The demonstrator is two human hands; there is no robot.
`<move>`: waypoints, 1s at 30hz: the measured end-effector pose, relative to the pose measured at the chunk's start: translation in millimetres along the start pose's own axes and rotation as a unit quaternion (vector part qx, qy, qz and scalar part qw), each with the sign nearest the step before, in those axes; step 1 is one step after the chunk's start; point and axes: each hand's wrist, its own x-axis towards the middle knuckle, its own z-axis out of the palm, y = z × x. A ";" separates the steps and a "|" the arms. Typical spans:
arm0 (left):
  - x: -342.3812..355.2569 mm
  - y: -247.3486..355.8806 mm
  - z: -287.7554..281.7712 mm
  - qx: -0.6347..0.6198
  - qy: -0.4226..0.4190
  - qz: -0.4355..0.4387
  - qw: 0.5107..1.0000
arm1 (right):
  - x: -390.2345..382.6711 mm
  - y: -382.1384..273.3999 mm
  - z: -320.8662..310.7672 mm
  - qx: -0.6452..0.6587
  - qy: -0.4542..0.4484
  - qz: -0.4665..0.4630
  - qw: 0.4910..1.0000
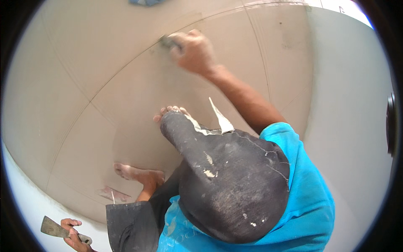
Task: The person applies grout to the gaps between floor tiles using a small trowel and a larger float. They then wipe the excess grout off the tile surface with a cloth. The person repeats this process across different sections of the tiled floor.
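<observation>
At the lower left, my left hand [73, 237] is closed around a putty knife [52, 227] with a flat, worn metal blade. My right hand [194, 51] reaches ahead over the beige tiled floor [138, 80], its fingers closed on a small greyish-green object [165, 40]. That object touches the floor at a tile joint, and motion blur hides its kind. A thin dark joint line [121, 67] curves away from it to the lower left. Dust or a damp smear dulls the tiles near my right hand.
My bent knee in dark, stained trousers [235, 180] fills the middle, and my bare foot [136, 172] rests on the tiles. A flat reddish piece [114, 194] lies beside that foot. Pale walls border the floor at right and lower left. Something blue [145, 2] lies at the far edge.
</observation>
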 end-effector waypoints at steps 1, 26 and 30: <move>3.8 0.5 1.1 -0.016 -0.008 -0.009 1.000 | 7.5 29.8 -11.0 -0.026 0.032 -0.030 0.999; 22.7 3.8 8.3 0.002 -0.007 -0.004 1.000 | 35.5 155.5 -91.3 -0.142 0.142 -0.014 0.979; 19.8 9.1 10.0 0.040 -0.007 -0.027 0.999 | 24.2 188.4 -106.5 -0.154 0.000 -0.116 0.981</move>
